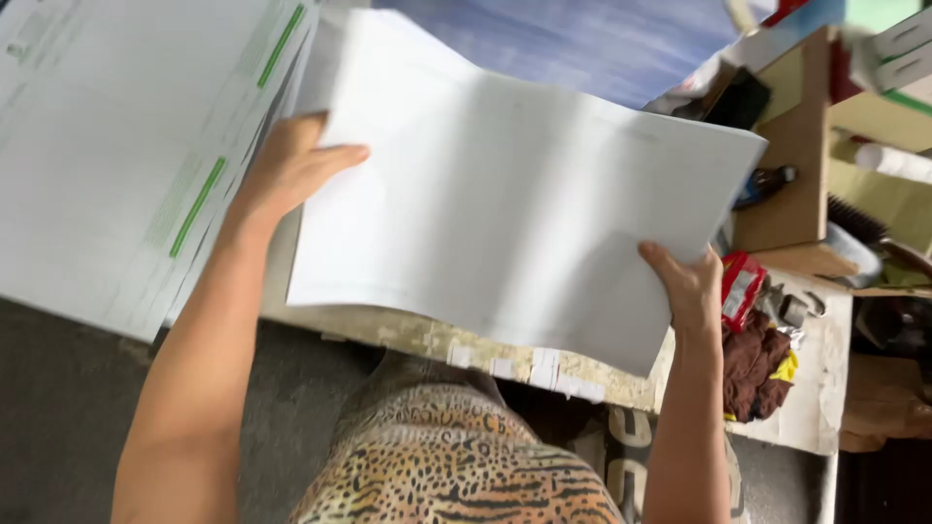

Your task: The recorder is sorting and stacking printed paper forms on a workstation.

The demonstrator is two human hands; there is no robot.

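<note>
The person is holding a large, thin, white rectangular sheet of card or heavy paper (505,204) up over the worn pale tabletop (437,340), one hand at each side edge. The left hand (291,170) is pinching the sheet's left edge, thumb lying over the top face and the other fingers hidden underneath; the right hand (691,286) is gripping the lower right corner the same way, thumb on top, the rest behind the sheet. Both grips are closed on the sheet, though how firmly cannot be told. The sheet is looking light and only moderately stiff: it is bowing gently between the two hands and would likely sag or crease if held by one corner alone, so a hold at two opposite edges, as here, seems the sound place to take it. Its surface is appearing smooth, perhaps a little slippery, and the edges could dent easily. To the left, a stack of similar white sheets with green printed bars (126,155) is lying flat, just beside the left hand. To the right, near the right hand, a small red packet (743,286) and a dark brown rag (757,374) are resting on the tabletop, with a brown cardboard box (791,165) behind them.
</note>
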